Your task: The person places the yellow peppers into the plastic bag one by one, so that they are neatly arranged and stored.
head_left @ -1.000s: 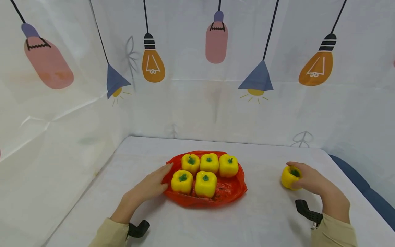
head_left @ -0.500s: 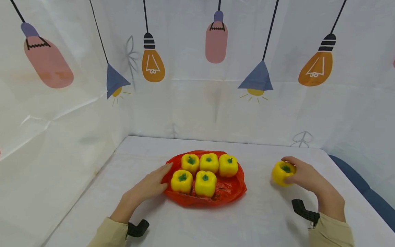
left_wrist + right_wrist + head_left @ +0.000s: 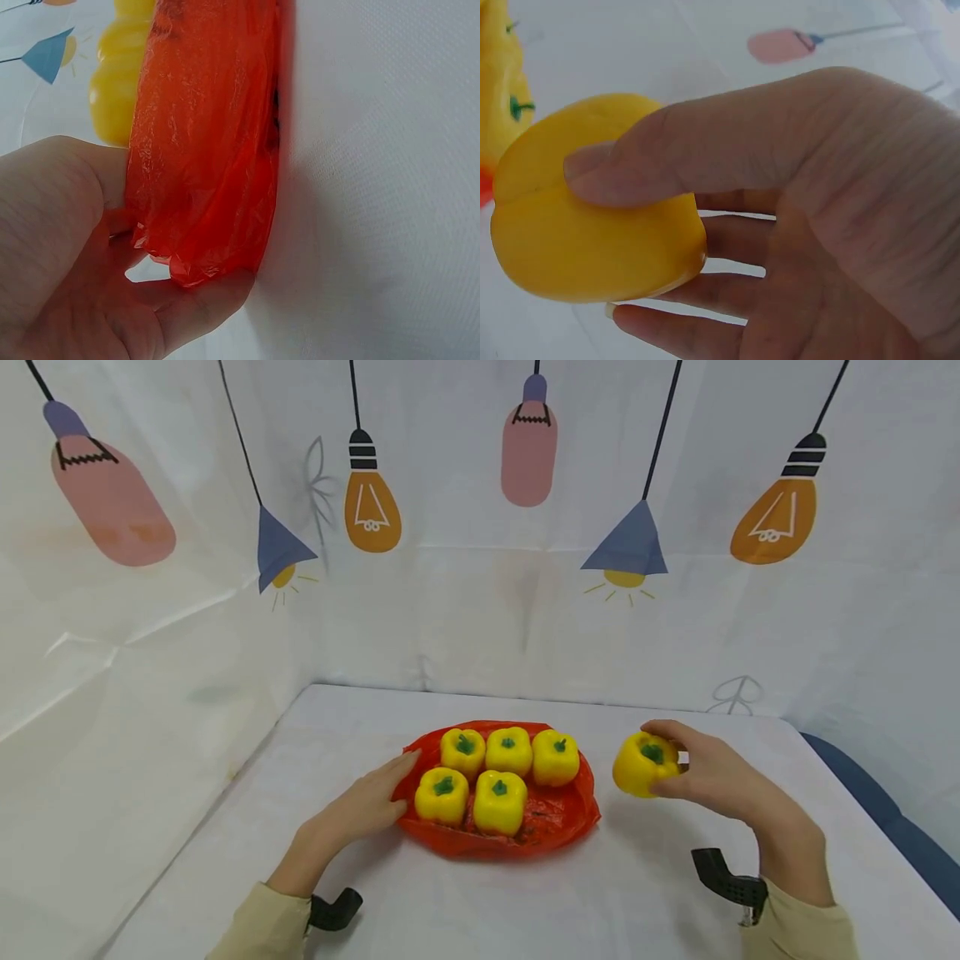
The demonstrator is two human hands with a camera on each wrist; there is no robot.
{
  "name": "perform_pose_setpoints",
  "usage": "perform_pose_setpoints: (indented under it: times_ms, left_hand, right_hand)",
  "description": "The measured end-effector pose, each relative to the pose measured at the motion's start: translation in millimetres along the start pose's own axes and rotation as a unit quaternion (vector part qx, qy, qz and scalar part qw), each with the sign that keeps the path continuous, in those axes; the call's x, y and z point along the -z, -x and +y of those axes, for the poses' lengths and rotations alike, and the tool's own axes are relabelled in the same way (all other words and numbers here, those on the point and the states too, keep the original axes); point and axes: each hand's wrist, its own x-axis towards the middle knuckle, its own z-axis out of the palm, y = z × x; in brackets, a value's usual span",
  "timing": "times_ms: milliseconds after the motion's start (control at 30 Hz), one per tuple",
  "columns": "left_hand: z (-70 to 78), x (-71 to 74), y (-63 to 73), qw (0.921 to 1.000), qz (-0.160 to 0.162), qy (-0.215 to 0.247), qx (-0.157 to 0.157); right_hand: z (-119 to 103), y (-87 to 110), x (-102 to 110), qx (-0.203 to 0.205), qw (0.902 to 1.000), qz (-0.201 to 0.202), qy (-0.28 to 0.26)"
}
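Note:
A yellow bell pepper (image 3: 643, 765) with a green stem is gripped by my right hand (image 3: 712, 772), right of the red plastic bag (image 3: 558, 831). The right wrist view has the thumb across the pepper's side (image 3: 592, 247), fingers on the far side. Above the table, the pepper appears raised. My left hand (image 3: 367, 802) holds the left edge of the bag, which lies spread like a shallow dish; in the left wrist view, thumb and fingers curve around its crumpled end (image 3: 202, 217). Several yellow bell peppers (image 3: 501, 806) sit inside the bag, stems up.
A white-covered table (image 3: 525, 910) bears everything. Behind it and at the left hang white sheets (image 3: 465, 602) printed with lamps. A dark blue chair back (image 3: 862, 785) stands beyond the right edge. Black wrist cameras (image 3: 727, 881) stick out below both wrists.
My right hand has carried the yellow bell pepper leftward and up, closer to the bag. The left hand stays at the bag's edge. The head view has tipped down slightly.

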Motion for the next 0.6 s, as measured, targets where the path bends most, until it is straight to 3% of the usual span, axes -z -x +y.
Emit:
perform_pose_setpoints:
  times_ms: [267,600]
  left_hand:
    - [-0.6,0.7,-1.3,1.0000,-0.002,-0.002,-0.001]
    - [-0.9,0.4,-0.5,1.0000,-0.001,0.003,0.000]
  right_hand:
    - [-40.7,-3.3,-20.3,0.054,0.9974,-0.034,-0.035]
    - [-64.8,-18.2,-60.6,0.085,0.9933,-0.079,0.002]
